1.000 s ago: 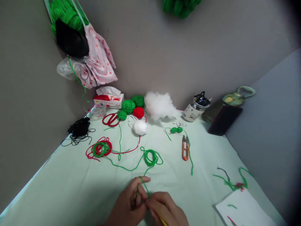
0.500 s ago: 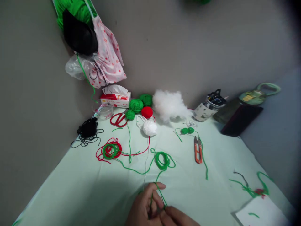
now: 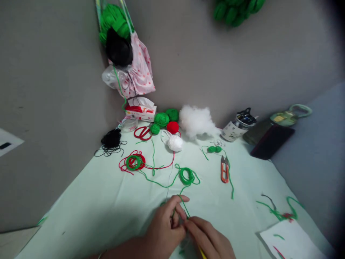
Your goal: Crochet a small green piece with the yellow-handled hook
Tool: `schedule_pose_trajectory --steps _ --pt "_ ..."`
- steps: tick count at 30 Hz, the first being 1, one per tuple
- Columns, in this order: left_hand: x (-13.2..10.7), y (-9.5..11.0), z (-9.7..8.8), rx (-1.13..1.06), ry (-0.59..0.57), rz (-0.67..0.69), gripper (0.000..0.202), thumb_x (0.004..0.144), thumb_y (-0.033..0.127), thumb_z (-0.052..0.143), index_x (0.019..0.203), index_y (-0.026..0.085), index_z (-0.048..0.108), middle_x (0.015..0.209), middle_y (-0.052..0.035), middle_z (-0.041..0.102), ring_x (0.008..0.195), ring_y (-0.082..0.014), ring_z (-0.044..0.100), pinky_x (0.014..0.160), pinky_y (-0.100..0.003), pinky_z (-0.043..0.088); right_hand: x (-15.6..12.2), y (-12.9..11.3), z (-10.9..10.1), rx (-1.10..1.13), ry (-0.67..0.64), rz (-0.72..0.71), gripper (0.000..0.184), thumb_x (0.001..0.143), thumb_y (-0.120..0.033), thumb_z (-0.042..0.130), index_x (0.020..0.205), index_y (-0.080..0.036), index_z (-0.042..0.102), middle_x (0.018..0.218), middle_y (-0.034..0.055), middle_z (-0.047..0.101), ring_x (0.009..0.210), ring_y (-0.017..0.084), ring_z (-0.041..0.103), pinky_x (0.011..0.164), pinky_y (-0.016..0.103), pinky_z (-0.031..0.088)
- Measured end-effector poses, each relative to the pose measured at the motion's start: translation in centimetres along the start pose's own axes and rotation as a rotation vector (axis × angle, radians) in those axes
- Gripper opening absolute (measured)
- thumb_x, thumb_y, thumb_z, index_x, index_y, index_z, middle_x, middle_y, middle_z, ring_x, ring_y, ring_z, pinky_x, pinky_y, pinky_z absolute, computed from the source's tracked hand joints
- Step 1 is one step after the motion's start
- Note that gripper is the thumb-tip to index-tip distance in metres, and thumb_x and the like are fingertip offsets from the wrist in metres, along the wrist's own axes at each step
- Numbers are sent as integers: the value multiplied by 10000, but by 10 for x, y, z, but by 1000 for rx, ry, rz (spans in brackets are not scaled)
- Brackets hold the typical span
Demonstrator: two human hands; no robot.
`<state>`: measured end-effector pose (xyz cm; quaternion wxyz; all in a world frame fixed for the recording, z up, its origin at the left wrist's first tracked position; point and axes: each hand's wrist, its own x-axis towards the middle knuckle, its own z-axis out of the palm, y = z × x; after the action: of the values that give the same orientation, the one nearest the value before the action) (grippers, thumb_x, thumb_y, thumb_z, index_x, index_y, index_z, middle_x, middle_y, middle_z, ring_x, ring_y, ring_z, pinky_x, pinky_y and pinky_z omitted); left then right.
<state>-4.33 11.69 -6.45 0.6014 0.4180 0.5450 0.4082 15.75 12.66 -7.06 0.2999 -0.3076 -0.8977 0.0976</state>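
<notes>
My left hand (image 3: 165, 225) is closed near the front of the table, with green yarn (image 3: 184, 205) running over its raised index finger and down between the fingers. Pressed close against it, my right hand (image 3: 211, 237) pinches a crochet hook, whose yellow handle (image 3: 202, 253) shows below the palm. The fingertips of both hands meet where the yarn ends, and the work between them is mostly hidden. From the index finger the strand leads up to a loose green coil (image 3: 186, 176) just beyond the hands.
Behind lie red-and-green yarn coils (image 3: 134, 162), red-handled scissors (image 3: 142, 133), a white yarn ball (image 3: 175, 142) and fluffy stuffing (image 3: 198, 121). Orange thread snips (image 3: 224, 169) lie to the right. A pen jar (image 3: 238, 126), a dark phone (image 3: 272, 142) and white paper (image 3: 292, 240) stand or lie farther right.
The view has shifted, so both hands appear higher and show more fully, and the yellow handle has come into sight. The hands stay together with the yarn over the left index finger.
</notes>
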Motion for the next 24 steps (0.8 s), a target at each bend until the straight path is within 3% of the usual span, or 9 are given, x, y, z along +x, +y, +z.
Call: schedule_pose_trajectory --steps 3,6,7,11,17,24 --pt "-9 -1 2 14 12 37 703 593 -29 574 1242 200 718 764 66 596 578 -102 439 567 -246 364 3 -8 0 0 -24 -76 373 1057 -190 471 1383 -207 650 1083 130 811 885 183 826 680 186 637" --pt "-18 -3 5 16 21 76 609 609 0 578 1163 201 730 754 65 593 596 -110 449 582 -249 366 5 -20 0 -14 101 -79 371 1041 -109 407 1322 -154 645 1010 137 789 772 178 802 604 216 621" --pt "-20 -3 6 16 18 92 560 616 15 584 1124 199 734 743 65 579 605 -113 449 590 -250 364 6 -24 -1 -17 88 -82 373 1036 -102 414 1334 -147 634 995 135 780 746 179 791 593 228 619" --pt "-29 -2 10 5 -9 145 436 654 89 609 1063 199 713 710 73 524 604 -117 428 590 -255 340 6 -36 -10 -5 42 -66 402 1019 -61 417 1355 -158 617 998 114 765 715 169 767 596 246 617" --pt "-36 2 14 -20 -37 203 363 679 166 642 1039 192 687 744 48 555 631 -132 447 607 -266 363 6 -44 -16 -71 38 -106 493 906 18 416 1324 -141 625 988 115 756 664 180 755 551 274 607" --pt "-37 -6 10 -32 -57 228 337 672 156 624 1000 184 695 758 33 567 654 -142 467 607 -271 360 4 -47 -12 -16 27 -82 487 936 14 445 1350 -176 616 1103 140 758 740 158 766 620 237 623"
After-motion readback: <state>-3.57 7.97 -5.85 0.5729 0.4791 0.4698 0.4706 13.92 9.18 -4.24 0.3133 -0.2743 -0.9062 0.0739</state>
